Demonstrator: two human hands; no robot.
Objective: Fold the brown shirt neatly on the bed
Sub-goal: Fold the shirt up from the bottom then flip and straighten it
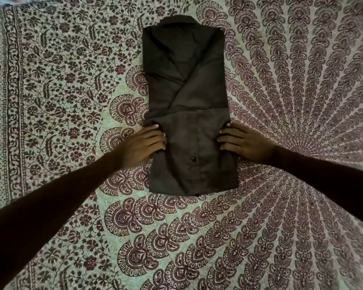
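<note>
I noted the left hand (143, 143) and right hand (242, 143) pinching the soft, light brown shirt (187, 84) at its side edges, the proper holds on the bed (302, 80).

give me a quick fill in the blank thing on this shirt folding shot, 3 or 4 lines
1. The brown shirt lies folded into a long, narrow shape on a patterned ____.
2. The shirt's collar is at the end ____ from the person.
3. The left hand and the right hand touch ____ side edges of the shirt.
4. A small dark ____ sits on the near flap, between the hands.

Missing words: bedspread; farthest; opposite; button
</note>
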